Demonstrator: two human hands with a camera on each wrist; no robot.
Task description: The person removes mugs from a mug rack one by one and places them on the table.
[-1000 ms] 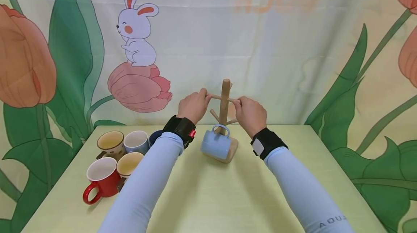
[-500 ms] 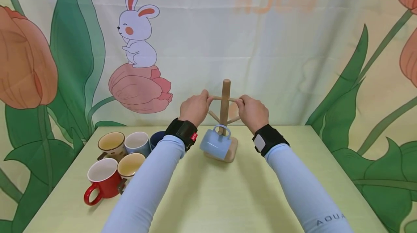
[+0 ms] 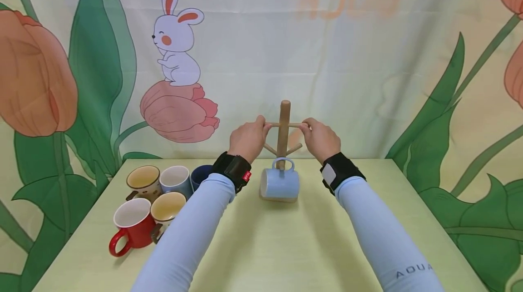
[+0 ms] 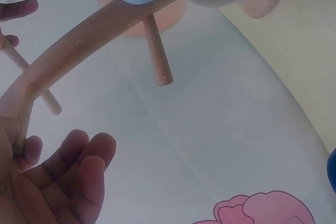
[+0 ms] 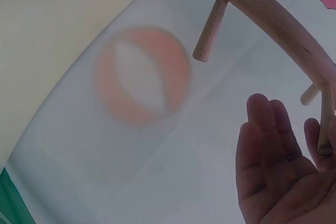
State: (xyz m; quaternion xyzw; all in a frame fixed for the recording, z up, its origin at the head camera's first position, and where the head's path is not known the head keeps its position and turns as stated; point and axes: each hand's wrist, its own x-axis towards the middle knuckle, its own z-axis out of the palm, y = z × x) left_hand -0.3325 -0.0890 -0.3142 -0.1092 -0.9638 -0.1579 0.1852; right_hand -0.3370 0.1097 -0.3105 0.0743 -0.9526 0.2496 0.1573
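A wooden mug tree [image 3: 283, 135] stands at the table's back edge. My left hand [image 3: 248, 140] pinches the end of its upper left peg [image 3: 275, 124] between thumb and index finger. On the other side, my right hand [image 3: 323, 141] pinches the end of the upper right peg [image 3: 294, 125] in the same way. In both wrist views the remaining fingers stay off the wood. A light blue mug [image 3: 283, 185] hangs by its handle on a low front peg, lying sideways with its mouth to the left. It hides most of the tree's base.
At the left stand a red mug [image 3: 140, 233], two cream mugs with yellow insides [image 3: 144, 182], a blue-and-white mug [image 3: 176, 182] and a navy mug [image 3: 200, 177]. My left sleeve [image 3: 192, 233] partly covers this group. A printed curtain [image 3: 351, 78] hangs behind the table.
Both hands have turned the mug tree, so its upper pegs now point straight left and right. The light blue mug has swung rightward to the front, from tilted to level.
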